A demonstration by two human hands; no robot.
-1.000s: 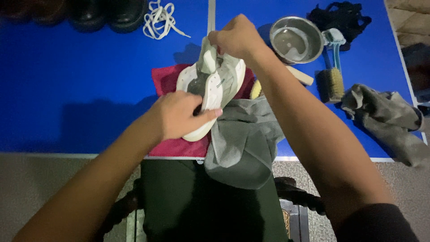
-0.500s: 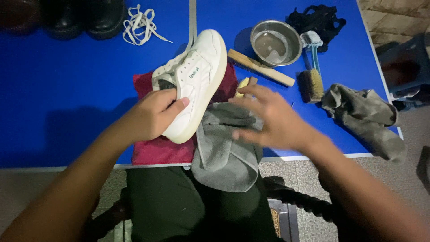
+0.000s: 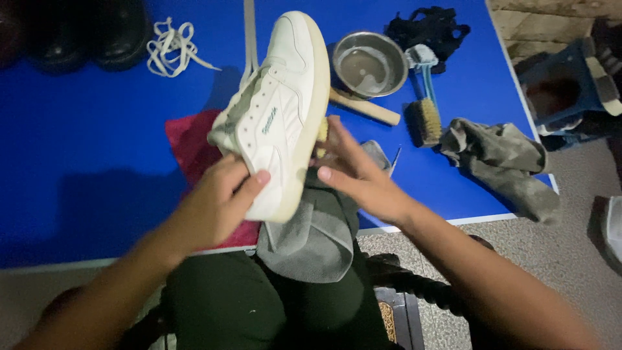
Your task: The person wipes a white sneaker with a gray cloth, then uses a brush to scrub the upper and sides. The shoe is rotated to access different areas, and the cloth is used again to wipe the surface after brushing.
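1. Head view: the white sneaker [image 3: 280, 110] is held up above the blue worktop [image 3: 84, 155], its toe pointing away from the person and its side turned to the camera.
2. The sneaker has no laces; the eyelets are empty, the tongue and the collar look grey, and the pale sole edge looks a little yellowish.
3. The left hand [image 3: 217, 204] is closed around the heel part, the thumb lying on the side of the shoe.
4. The right hand [image 3: 353, 175] is at the sole edge with the fingers stretched; something yellow shows just at the fingertips, but I cannot tell if the hand grips it.
5. Under the shoe, a red cloth [image 3: 188, 146] lies on the worktop, and a grey cloth [image 3: 311, 233] hangs over the front edge.
6. Farther away lie loose white laces [image 3: 170, 46], a metal bowl [image 3: 369, 63], a wooden stick [image 3: 366, 107], a brush [image 3: 424, 116] with a light blue handle and a crumpled grey rag [image 3: 502, 162].
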